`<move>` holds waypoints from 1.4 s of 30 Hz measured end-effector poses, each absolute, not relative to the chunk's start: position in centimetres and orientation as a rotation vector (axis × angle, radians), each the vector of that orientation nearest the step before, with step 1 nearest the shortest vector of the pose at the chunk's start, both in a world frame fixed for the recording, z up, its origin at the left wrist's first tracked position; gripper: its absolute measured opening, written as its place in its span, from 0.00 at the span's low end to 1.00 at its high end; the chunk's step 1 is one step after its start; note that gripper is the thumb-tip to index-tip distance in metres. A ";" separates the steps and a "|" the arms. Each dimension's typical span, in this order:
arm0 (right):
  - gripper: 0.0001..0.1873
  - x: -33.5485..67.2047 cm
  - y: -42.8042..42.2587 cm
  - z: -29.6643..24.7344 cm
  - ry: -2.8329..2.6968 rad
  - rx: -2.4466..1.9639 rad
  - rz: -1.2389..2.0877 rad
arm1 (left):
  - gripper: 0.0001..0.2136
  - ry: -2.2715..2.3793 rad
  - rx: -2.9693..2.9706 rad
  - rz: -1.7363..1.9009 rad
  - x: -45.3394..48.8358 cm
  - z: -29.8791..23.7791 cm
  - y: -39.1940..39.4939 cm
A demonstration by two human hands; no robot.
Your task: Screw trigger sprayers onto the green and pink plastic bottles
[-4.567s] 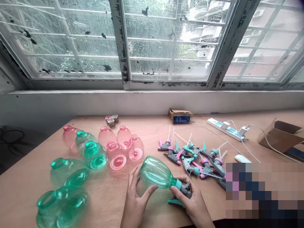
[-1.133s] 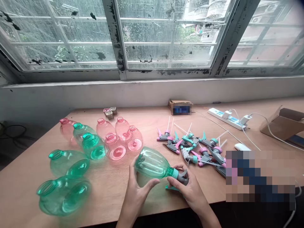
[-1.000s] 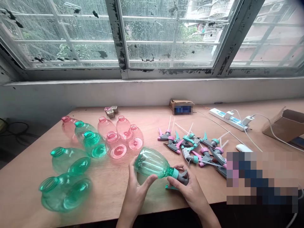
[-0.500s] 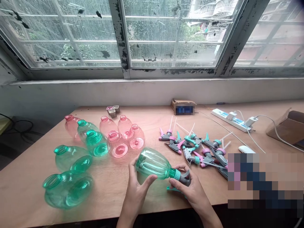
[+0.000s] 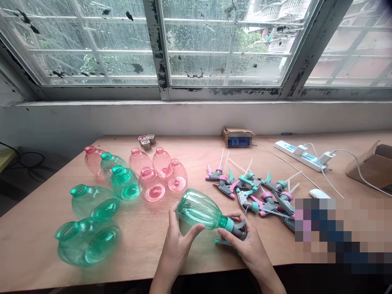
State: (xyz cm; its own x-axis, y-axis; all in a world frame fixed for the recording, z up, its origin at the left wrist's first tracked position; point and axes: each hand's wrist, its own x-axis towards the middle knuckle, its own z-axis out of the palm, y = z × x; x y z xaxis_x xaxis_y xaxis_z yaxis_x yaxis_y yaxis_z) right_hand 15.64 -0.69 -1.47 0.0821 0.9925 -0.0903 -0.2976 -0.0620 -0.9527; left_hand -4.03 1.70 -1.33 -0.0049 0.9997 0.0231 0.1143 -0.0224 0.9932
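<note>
A clear green bottle (image 5: 200, 209) lies tilted on its side in front of me, its base toward the left and its neck toward the right. My left hand (image 5: 181, 241) is closed around the base end, the thumb along the near side. A grey trigger spray head (image 5: 240, 231) with a teal collar (image 5: 227, 224) sits on the bottle's neck. My right hand (image 5: 245, 239) grips this head, with thumb and fingers around the collar area. Below the right hand a teal part (image 5: 223, 241) shows, partly hidden by the fingers.
Several open green bottles (image 5: 88, 243) and pink bottles (image 5: 153, 190) stand at left. A pile of trigger spray heads (image 5: 251, 192) lies at right. Behind are a small cardboard box (image 5: 237, 132), a power strip (image 5: 301, 155) with cables, and small blocks (image 5: 145, 143). A brown box (image 5: 373, 167) is far right.
The view has shifted slightly. Both hands keep their hold on the bottle and spray head in almost the same pose.
</note>
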 end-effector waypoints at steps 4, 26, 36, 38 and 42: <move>0.25 16.0 -0.5 -1.7 -0.862 -1.082 1.325 | 0.33 1.285 1.369 1.159 -4.0 -1.4 1.9; 0.24 16.0 -0.6 -2.1 -0.876 -1.088 1.300 | 0.38 1.293 1.438 1.232 -3.9 -1.1 1.5; 0.24 16.2 -0.5 -1.9 -0.854 -1.084 1.310 | 0.33 1.260 1.481 1.301 -4.1 -1.4 1.9; 0.24 16.3 -0.5 -1.9 -0.850 -1.075 1.311 | 0.34 1.249 1.478 1.280 -4.0 -1.5 1.8; 0.23 16.0 -0.8 -1.9 -0.889 -1.095 1.290 | 0.39 1.242 1.370 1.203 -3.9 -1.1 1.3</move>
State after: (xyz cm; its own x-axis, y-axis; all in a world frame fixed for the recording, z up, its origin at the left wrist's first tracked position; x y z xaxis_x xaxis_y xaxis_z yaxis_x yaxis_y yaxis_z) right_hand 15.99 -0.76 -1.95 0.1037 0.9916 -0.0772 -0.2805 -0.0453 -0.9588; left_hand -3.89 1.34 -1.10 0.0208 0.9960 0.0863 0.1178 -0.0882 0.9891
